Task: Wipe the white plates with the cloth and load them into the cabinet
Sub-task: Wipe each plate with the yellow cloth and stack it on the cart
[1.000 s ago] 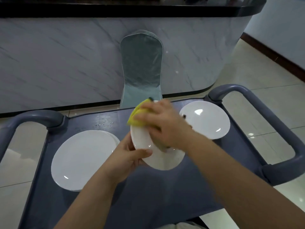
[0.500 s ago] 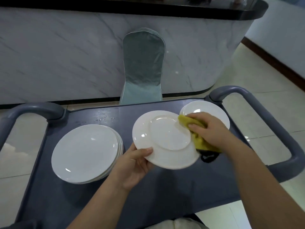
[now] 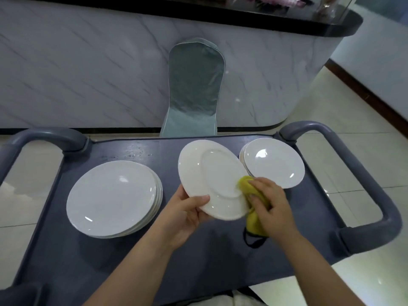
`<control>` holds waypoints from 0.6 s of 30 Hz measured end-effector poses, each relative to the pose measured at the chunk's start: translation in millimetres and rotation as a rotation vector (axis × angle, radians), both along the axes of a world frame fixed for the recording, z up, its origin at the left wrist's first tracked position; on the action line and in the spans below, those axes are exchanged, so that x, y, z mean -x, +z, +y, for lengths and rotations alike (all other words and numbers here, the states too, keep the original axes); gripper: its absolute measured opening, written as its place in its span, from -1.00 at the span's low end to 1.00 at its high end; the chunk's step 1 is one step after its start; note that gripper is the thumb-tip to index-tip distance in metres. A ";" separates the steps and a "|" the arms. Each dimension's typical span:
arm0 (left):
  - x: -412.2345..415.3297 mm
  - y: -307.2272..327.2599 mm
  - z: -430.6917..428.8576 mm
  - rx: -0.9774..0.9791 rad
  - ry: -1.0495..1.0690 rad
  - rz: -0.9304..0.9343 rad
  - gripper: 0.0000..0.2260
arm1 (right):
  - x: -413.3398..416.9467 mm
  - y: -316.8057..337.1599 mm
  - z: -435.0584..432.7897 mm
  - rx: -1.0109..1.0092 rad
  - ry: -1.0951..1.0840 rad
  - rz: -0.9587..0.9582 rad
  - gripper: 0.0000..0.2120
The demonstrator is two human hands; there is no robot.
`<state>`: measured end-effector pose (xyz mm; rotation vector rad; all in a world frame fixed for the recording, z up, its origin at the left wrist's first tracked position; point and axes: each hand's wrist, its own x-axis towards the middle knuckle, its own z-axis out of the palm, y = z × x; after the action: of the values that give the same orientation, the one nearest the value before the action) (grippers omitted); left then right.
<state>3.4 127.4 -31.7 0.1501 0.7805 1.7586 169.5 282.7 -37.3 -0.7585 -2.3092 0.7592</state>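
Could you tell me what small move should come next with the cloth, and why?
Probably sweep the cloth across the plate toward its far rim: the left hand grips the tilted plate at its near edge, and the right hand presses the cloth only against the lower right rim.

Left hand and right hand bare, both forearms bare right down to the bottom of frame. Nails short, plain. Only clothing showing: a pale off-white strip of fabric just below the cart's near edge, mid-width. Too little shows to name the garment.
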 end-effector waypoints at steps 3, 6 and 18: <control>0.3 1.2 -8.9 -0.018 -0.140 0.182 -0.44 | 26.4 28.7 32.2 0.002 0.069 -0.076 -0.75; -1.9 2.7 -7.9 -0.022 -0.075 0.223 -0.44 | 69.9 45.1 17.4 -0.178 0.107 -0.082 -0.70; 15.0 -0.3 -23.3 0.001 -0.060 0.259 -0.41 | 60.2 47.5 23.5 -0.388 0.186 -0.128 -0.73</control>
<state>-11.6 104.1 -32.0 0.4030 0.9522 1.7018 109.3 306.2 10.3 -0.4326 -2.5606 0.3254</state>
